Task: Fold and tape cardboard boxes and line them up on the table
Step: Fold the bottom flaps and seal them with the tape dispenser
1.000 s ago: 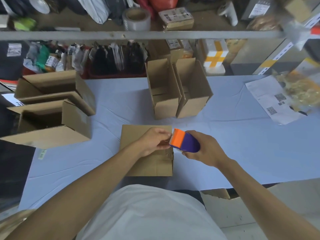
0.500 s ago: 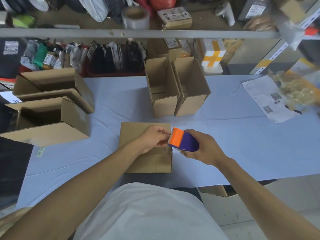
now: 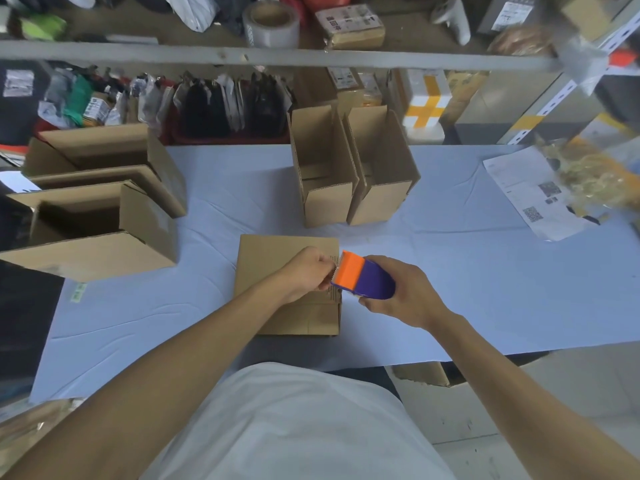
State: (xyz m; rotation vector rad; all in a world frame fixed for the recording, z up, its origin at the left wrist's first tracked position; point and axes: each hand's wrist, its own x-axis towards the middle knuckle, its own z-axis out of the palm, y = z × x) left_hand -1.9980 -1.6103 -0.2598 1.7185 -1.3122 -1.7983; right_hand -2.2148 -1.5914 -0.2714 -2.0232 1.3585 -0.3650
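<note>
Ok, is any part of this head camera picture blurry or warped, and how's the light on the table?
Head view: wide-angle bending curves the grey metal shelf rail; the clear plastic bag at the right edge is smeared, while the orange and purple tape dispenser in the right hand is sharp; light on the pale blue table cover is dim and even, without glare.

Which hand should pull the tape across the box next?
The right hand, probably. It already holds the tape dispenser at the right edge of the flat box. The left hand is pinching at the dispenser's orange end, likely the tape.
</note>
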